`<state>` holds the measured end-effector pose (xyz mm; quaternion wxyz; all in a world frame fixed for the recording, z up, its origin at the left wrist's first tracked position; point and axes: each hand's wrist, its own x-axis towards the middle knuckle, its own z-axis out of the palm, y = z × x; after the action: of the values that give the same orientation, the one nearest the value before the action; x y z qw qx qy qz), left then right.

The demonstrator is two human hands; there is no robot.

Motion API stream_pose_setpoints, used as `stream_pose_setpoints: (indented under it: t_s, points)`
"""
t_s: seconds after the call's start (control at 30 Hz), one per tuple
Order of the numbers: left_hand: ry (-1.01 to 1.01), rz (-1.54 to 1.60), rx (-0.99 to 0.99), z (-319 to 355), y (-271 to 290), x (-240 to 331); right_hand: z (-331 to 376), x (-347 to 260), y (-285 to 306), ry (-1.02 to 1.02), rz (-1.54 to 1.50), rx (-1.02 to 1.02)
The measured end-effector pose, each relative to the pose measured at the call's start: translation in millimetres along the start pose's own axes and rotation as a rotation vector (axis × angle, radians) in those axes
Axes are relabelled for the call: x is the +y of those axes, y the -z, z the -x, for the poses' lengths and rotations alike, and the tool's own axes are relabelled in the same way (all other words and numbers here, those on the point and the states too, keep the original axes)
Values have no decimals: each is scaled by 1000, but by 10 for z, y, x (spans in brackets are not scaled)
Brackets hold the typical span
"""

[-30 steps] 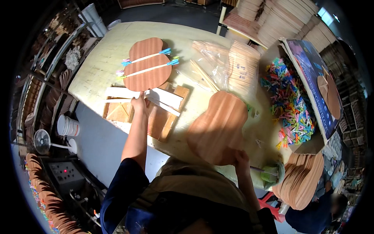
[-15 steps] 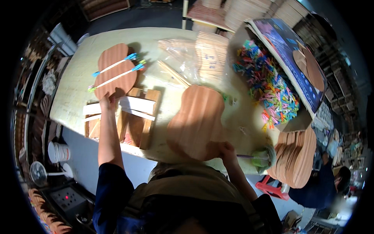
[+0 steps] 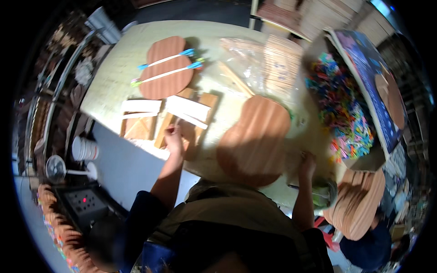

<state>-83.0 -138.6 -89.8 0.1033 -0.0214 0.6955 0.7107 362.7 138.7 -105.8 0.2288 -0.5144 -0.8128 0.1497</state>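
Observation:
A guitar-shaped thin wooden plate (image 3: 252, 141) lies in front of me, its lower half in shadow. My right hand (image 3: 307, 164) is just off its right side, fingers curled together; a small pale spot shows at the fingertips, too small to name. My left hand (image 3: 174, 137) is over a wooden rack (image 3: 207, 107) that bears white strips (image 3: 189, 109). Its fingers are drawn together, and whatever they may hold is hidden. Farther back, a second guitar-shaped plate (image 3: 166, 82) has two pale strips across it, with blue and green clothespins (image 3: 193, 59) at the ends.
A box of colourful clothespins (image 3: 350, 127) stands at the right. Near it are a stack of shaped plates (image 3: 357, 200) and a green container (image 3: 322, 193). Bundled wood strips (image 3: 282, 63) lie in plastic at the back. A co-worker (image 3: 366, 245) is at the lower right.
My left hand has left the clipped plate and come right and nearer, over the rack. My right hand has come off the front plate's edge. The whole view has shifted.

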Motion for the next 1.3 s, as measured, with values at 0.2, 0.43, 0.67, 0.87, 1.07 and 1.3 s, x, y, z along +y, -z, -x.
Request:
stream_pose_setpoints:
  t_s: [0.2,0.43,0.67,0.87,1.07,1.3]
  points:
    - [410,278,-28,101,-179,481,-24,-292,170,-57,64,-63]
    - [324,492,70,-54,-167,277,31,-131,178,-159,-405,1]
    - [-851,-476,-476,1017,-1067,771,-150,-632,276,-601,-1156,-198]
    - [-1100,-474,-932,1415,-1703,468,-156,-474,-124,-685,-1619,-169]
    - [-1045,-433,-951,1425,-1830,179,-124,-767,-152,-790,-1643,-138]
    - [-993,-391,-976,1390,-1846,208,-111,-892,-85,-775,-1418,-284]
